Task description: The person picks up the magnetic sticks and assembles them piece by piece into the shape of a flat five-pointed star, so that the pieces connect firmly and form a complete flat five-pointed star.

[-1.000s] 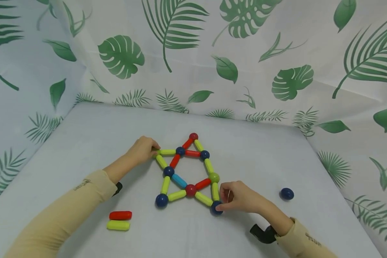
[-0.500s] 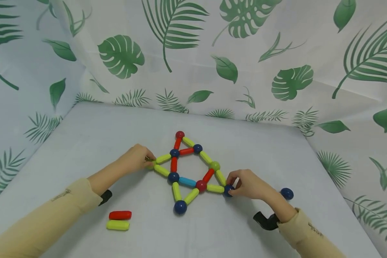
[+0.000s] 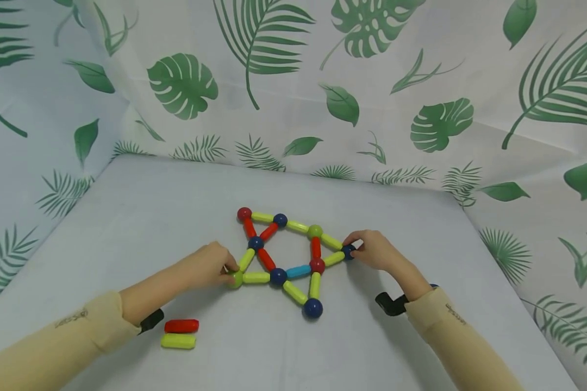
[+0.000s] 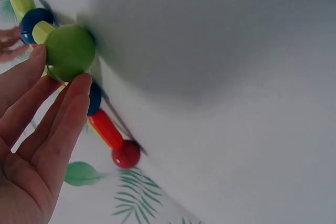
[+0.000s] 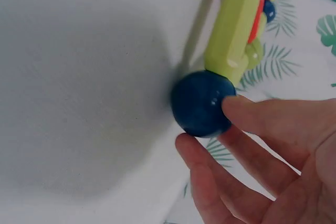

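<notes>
A flat star-like frame of coloured balls and short rods lies on the white table, with red, yellow-green and one light blue rod (image 3: 299, 271) joined between balls. At its left corner, my left hand (image 3: 207, 266) pinches a green ball (image 4: 71, 53) between thumb and fingers. My right hand (image 3: 379, 250) holds the dark blue ball (image 5: 202, 103) at the right corner with its fingertips. A red ball (image 3: 244, 213) marks the far left point. Another dark blue ball (image 3: 313, 308) forms the near point, touched by neither hand.
A loose red rod (image 3: 181, 326) and a loose yellow-green rod (image 3: 178, 341) lie side by side near my left forearm. A loose dark blue ball (image 3: 434, 285) is mostly hidden behind my right sleeve. A leaf-patterned cloth (image 3: 283, 119) rises behind the table.
The whole frame has turned counter-clockwise on the table. My left hand has come nearer with the green ball, while my right hand has moved farther away with the dark blue ball.
</notes>
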Tool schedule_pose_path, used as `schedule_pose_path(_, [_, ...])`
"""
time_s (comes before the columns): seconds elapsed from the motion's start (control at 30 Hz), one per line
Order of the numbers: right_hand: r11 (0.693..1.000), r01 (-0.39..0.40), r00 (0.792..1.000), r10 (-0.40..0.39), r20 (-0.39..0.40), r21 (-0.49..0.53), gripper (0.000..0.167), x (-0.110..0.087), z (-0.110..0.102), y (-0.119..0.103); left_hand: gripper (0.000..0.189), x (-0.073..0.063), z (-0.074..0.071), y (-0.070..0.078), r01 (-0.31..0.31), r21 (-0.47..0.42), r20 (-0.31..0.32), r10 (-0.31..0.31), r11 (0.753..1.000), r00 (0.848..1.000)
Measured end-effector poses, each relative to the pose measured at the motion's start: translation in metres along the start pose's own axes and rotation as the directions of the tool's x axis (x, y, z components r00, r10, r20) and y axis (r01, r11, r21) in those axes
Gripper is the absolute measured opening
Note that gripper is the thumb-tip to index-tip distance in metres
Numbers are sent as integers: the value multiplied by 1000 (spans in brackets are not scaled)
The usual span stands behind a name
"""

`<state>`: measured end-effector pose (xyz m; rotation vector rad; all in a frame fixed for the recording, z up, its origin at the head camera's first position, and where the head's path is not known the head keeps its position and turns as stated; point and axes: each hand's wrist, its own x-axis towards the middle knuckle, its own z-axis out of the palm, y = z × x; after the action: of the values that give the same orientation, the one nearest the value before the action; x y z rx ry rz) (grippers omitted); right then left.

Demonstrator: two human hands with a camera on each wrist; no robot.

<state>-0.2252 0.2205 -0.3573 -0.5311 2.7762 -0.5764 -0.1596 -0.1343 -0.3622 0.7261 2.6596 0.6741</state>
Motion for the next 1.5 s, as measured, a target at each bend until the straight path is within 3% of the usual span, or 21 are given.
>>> schedule_pose_path(0.27, [999, -43, 998, 41, -55, -26, 24, 13, 1, 2, 19, -6, 12, 18, -79, -7, 22, 79, 997, 997])
schedule_pose_path(0.5, [999, -31, 998, 29, -55, -39, 24, 20, 2, 3, 18, -13, 16, 26, -74, 53, -1, 74, 996, 997])
schedule_pose_path(0.6, [999, -30, 997, 28, -67, -31, 25, 21, 3, 4, 26, -20, 13, 27, -10, 95, 2, 10, 995, 1000])
schedule_pose_path(0.67, [1000, -19, 997, 17, -74, -22, 25, 22, 4, 4, 33, -30, 8, 25, 71, 115, 23, -74, 991, 997])
schedule_pose_path(0.8, [1000, 14, 996, -14, -86, -8, 24, 22, 5, 6, 33, -56, 1, 10, 235, 104, 104, -246, 966, 964])
schedule_pose_path(0.9, [1000, 25, 996, -26, -87, -7, 24, 21, 6, 8, 26, -76, 0, -7, 290, 50, 154, -294, 956, 943])
schedule_pose_path(1.0, [1000, 19, 996, -20, -90, -4, 25, 20, 5, 9, 21, -88, 3, -21, 302, -25, 158, -295, 953, 942])
schedule_pose_path(1.07, [1000, 18, 995, -19, -93, -6, 25, 20, 5, 9, 20, -94, 6, -27, 290, -69, 141, -278, 955, 950])
schedule_pose_path(1.2, [1000, 18, 996, -19, -90, -8, 25, 20, 4, 8, 20, -98, 12, -30, 264, -126, 116, -250, 956, 961])
schedule_pose_path(1.33, [1000, 24, 997, -23, -80, 9, 24, 20, 3, 11, 18, -100, 15, -29, 189, -138, 96, -176, 972, 980])
schedule_pose_path(1.5, [1000, 20, 997, -18, -76, 22, 24, 21, 4, 15, 14, -97, 11, -30, 145, -132, 90, -134, 981, 987])
